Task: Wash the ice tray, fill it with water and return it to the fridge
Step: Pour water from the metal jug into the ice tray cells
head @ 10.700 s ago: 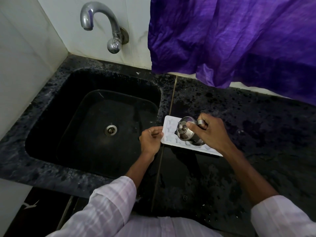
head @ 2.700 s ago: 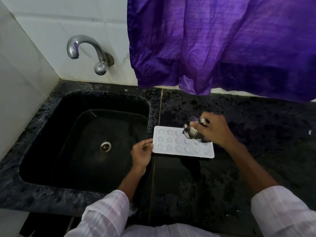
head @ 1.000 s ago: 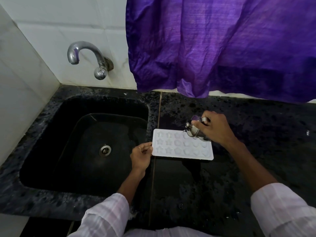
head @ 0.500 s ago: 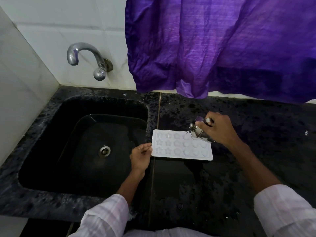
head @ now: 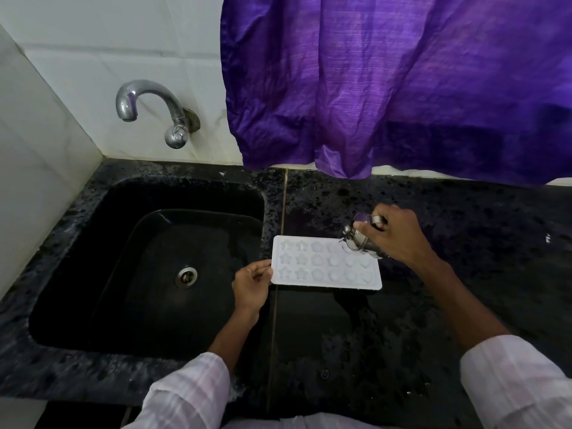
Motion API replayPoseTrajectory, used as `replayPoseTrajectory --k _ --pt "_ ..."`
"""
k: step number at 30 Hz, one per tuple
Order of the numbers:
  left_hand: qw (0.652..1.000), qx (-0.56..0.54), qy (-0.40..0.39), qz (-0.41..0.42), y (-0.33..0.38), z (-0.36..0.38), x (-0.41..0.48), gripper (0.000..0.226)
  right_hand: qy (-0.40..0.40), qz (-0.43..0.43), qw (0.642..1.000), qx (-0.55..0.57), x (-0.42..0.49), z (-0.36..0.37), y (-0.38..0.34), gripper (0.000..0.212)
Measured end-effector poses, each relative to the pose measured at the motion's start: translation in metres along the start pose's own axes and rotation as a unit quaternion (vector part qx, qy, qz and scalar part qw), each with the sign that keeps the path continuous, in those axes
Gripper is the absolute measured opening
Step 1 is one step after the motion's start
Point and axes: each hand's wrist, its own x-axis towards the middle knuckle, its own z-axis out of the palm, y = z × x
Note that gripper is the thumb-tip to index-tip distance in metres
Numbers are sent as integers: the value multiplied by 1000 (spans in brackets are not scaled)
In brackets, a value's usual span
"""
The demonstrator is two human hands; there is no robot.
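Note:
A white ice tray (head: 322, 267) with star and flower shaped cells lies flat on the black countertop (head: 356, 335), just right of the sink. My left hand (head: 251, 284) pinches its near left corner. My right hand (head: 394, 235) holds a small steel cup (head: 356, 239), tipped toward the tray's far right cells. The cup's mouth points down and left over the tray. Whether water is flowing is too faint to tell.
A black sink (head: 148, 267) with a metal drain (head: 186, 276) lies left of the tray. A chrome tap (head: 148, 106) juts from the white tiled wall above it. A purple curtain (head: 396, 85) hangs over the counter's back edge. The counter looks wet.
The steel cup in my right hand has shifted rightward along the tray's far row to its right end. My left hand has kept its hold on the tray's left corner.

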Motion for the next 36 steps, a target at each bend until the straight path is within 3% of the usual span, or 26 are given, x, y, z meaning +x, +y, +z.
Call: replayPoseTrajectory --k 36 --pt "1000 8 10 1 1 1 -1 20 -26 -23 999 -16 -22 6 4 49"
